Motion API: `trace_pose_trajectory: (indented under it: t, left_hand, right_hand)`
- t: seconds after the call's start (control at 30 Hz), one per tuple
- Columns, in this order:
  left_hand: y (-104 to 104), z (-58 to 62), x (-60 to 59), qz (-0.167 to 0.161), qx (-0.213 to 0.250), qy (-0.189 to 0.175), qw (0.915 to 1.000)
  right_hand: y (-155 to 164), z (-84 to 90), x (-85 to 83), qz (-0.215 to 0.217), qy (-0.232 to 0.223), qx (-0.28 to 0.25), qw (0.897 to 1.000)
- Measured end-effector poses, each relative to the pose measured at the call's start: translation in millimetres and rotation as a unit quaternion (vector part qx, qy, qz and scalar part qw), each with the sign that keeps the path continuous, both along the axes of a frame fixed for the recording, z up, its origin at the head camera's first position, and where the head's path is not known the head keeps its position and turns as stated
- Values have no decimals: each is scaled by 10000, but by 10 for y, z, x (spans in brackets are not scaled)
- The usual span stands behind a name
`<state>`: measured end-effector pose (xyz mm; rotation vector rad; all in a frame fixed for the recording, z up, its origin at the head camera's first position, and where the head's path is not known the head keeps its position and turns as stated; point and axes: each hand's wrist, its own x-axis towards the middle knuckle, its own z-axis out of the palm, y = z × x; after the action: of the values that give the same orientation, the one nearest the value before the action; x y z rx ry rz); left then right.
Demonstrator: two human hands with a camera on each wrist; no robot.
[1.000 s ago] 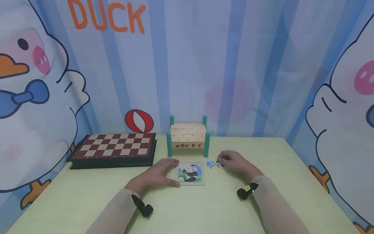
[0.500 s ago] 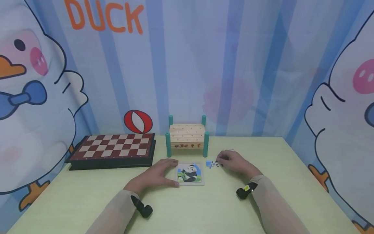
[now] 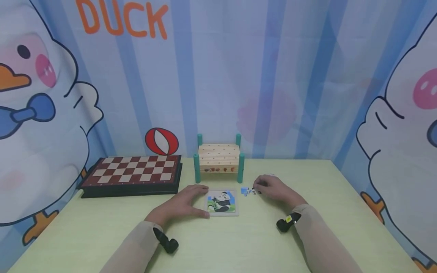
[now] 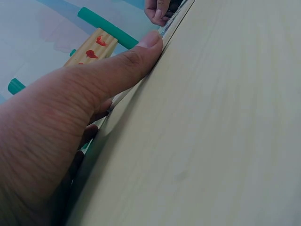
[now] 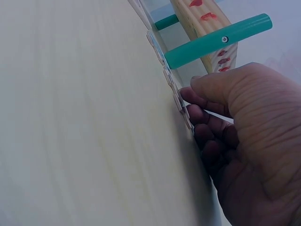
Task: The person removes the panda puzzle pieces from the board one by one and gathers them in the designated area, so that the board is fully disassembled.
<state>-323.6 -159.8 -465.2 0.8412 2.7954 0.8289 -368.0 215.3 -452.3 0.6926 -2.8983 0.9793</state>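
A small panda puzzle board lies flat on the pale green table. My left hand rests flat beside it, with the thumb straight against the near left corner and the fingers at the far left corner. To the right of the board lie loose blue and white puzzle pieces. My right hand sits over them with curled fingers, and the thumb and fingertips pinch one piece at the table surface. Both arms wear beige sleeves.
A wooden peg bench with teal legs stands just behind the puzzle. A red and cream chessboard lies at the back left. Printed curtains close off the back and sides. The table edge runs along the right.
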Motion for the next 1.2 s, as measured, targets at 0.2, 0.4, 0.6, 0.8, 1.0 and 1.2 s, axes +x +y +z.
trace_pose_trajectory:
  t: [0.2,0.4,0.6,0.8,1.0,1.2]
  left_hand:
    - [-4,-10,9,25,25,-94,9999]
    - [-11,-23,-5,7,-29,-7,10000]
    - [-12,-14,-10,13,-61,5,10000]
    - [-6,2,-10,20,-69,6,10000]
    - [-1,-3,-16,10,-27,-40,10000]
    - [-3,-20,-19,35,-81,21,10000]
  right_hand:
    - [-21,1,15,36,-58,-19,10000]
    - [-32,1,16,47,-79,-67,9999]
    - [-30,-3,-3,30,-9,-40,10000]
    - [-23,-8,-10,30,16,-62,10000]
    - [-14,-5,-11,42,37,-54,10000]
    - [-3,-8,1,24,-39,-67,10000]
